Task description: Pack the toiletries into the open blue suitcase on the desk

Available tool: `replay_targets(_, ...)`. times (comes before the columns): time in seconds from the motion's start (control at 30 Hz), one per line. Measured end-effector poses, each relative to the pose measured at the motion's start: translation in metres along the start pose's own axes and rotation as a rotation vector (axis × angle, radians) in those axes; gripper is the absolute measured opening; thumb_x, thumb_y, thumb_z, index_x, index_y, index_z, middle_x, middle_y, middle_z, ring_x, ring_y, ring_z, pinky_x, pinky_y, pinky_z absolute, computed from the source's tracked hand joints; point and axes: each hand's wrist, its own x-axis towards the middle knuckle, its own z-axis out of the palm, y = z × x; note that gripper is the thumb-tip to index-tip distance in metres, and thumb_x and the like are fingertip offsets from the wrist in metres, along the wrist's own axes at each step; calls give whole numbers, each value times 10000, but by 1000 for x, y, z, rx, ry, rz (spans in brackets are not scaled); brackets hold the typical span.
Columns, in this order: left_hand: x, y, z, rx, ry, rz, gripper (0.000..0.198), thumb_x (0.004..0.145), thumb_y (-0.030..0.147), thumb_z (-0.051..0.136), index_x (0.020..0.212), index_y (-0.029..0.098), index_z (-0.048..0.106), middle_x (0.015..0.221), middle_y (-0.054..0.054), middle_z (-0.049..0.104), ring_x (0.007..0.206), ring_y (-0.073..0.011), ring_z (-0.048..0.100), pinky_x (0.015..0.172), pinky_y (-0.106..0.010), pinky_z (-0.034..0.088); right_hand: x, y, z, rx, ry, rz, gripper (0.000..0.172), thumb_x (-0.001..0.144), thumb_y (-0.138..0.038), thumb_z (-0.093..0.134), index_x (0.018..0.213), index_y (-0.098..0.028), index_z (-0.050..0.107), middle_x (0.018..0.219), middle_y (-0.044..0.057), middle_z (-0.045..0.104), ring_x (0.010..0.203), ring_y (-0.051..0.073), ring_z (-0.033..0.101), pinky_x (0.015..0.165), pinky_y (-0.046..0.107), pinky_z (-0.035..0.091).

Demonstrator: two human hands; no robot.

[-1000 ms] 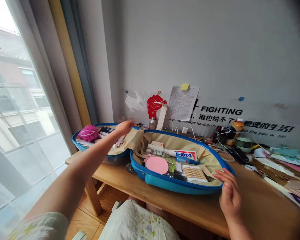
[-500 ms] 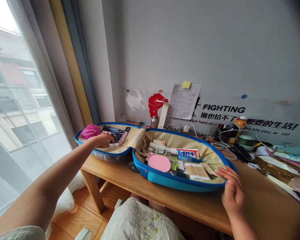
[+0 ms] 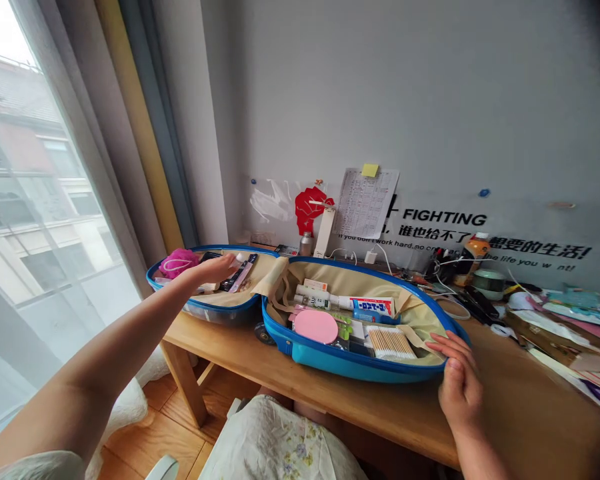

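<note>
One pair, bare.
Left hand [image 3: 215,269], arm [image 3: 125,342] outstretched toward two o'clock; right hand [image 3: 461,390], four o'clock, fingers [image 3: 451,346] loosely extended.

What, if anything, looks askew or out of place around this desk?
The printed sheet on the wall hangs tilted, partly covering the black lettering. Nothing visible in the suitcase looks spilled.

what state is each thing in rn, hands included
Blue suitcase: open, both halves lying on the desk
Left hand: holding a small white-tipped item
Right hand: loosely open, resting on the suitcase
Pink puff: lying in the suitcase
Toothpaste tube: lying flat
Cotton swabs: laid side by side
Orange bottle: upright, capped
Curtain: gathered to one side
</note>
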Motion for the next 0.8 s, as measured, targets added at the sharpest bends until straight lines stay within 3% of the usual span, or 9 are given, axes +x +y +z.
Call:
replay_targets(0.07,10,23,-11,-46,63,29,429,968,425,353,1268,146,479,1188,-148,621,1045,-260,614,868,-364,481,0,0,0,-9,0,6,400,985,-366,328,885,-184,670,958,122,689,1099,283,608,971,539,461)
replay_targets(0.17,27,72,-19,-102,60,157,466,971,433,324,1343,168,416,1265,-116,594,1049,-214,605,866,-301,470,-1,1,0,-13,-4,9,394,983,-366,332,882,-187,668,951,118,689,1113,288,603,967,542,463)
replay_targets(0.27,43,122,-15,-122,-38,300,417,938,439,433,1269,203,522,1220,-70,637,1023,-194,612,857,-260,459,-2,3,-1,-2,-11,-1,384,984,-357,331,911,-185,666,969,123,685,1125,291,593,976,556,454)
replay_targets(0.37,56,158,-3,-100,-170,383,378,902,388,530,1226,199,583,1194,-68,666,1023,-199,621,862,-257,461,-3,3,-1,4,-13,-6,383,986,-355,331,917,-186,668,980,124,684,1114,286,598,979,552,452)
replay_targets(0.57,72,178,21,-57,-387,416,300,900,356,609,1137,174,630,1134,-77,664,1002,-204,630,886,-360,515,-2,1,-2,5,-17,39,409,983,-407,333,900,-193,671,972,123,682,1109,284,597,988,552,443)
replay_targets(0.67,73,177,27,-66,-438,429,336,929,378,579,1179,154,592,1184,-84,614,1027,-209,616,884,-429,537,-2,0,-2,1,-17,30,407,982,-399,335,895,-193,675,967,121,684,1098,279,601,983,546,448)
replay_targets(0.8,73,177,33,-108,-456,443,315,918,366,596,1138,142,621,1138,-77,650,1005,-203,633,886,-419,531,-2,1,-1,9,-8,35,406,980,-401,341,885,-191,674,957,121,685,1080,278,610,975,549,452)
